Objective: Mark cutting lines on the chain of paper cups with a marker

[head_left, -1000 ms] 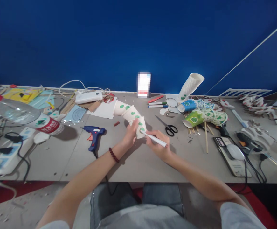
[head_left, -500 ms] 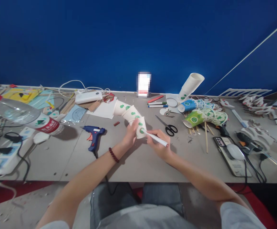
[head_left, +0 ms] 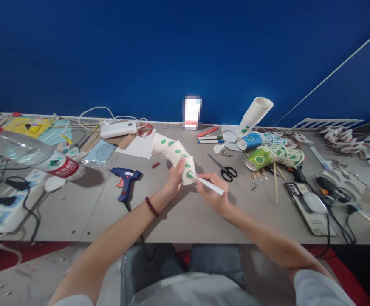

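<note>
A curved chain of white paper cups [head_left: 174, 150] with green prints lies in front of me, several cups joined in a bend. My left hand [head_left: 173, 180] is closed around the nearest cup, its thumb along the side. In my right hand [head_left: 215, 193] I grip a white marker pen [head_left: 212, 186], its tip end at the green print on the nearest cup. Whether the tip touches the cup I cannot tell. A red cap [head_left: 156, 165] lies on the table left of the cups.
Left are a blue glue gun [head_left: 126, 180], a water bottle [head_left: 54, 159] and a power strip [head_left: 15, 208]. Right lie black scissors [head_left: 224, 169], green cups [head_left: 263, 159], a cup stack [head_left: 255, 112] and a phone [head_left: 310, 212]. Markers [head_left: 210, 138] and a propped lit screen [head_left: 192, 112] stand behind.
</note>
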Motion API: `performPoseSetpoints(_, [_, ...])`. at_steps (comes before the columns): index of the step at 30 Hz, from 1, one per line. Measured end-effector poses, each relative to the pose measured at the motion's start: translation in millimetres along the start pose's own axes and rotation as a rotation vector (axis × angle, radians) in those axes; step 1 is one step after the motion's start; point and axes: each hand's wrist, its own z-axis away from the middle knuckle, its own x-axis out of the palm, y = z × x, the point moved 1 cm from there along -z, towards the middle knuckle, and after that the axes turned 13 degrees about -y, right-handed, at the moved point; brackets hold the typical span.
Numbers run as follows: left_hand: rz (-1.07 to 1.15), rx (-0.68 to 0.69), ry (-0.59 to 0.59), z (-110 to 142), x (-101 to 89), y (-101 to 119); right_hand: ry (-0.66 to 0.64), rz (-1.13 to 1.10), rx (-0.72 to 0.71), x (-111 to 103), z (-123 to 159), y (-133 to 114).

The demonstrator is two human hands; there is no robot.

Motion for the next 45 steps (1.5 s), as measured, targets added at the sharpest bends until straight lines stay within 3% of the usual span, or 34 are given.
performPoseSetpoints(27, [0.016,-0.022,-0.007,1.2,0.2,0.7,0.039,-0.025,0.013,0.5,0.8,5.4])
performPoseSetpoints(37, [0.026,-0.019,-0.02,1.8,1.2,1.8,0.009,-0.062,0.138,0.1,1.0,6.1])
performPoseSetpoints(45, [0.006,-0.003,-0.031,0.5,-1.5,-0.8,0.005,-0.1,0.154,-0.5,-0.5,6.8])
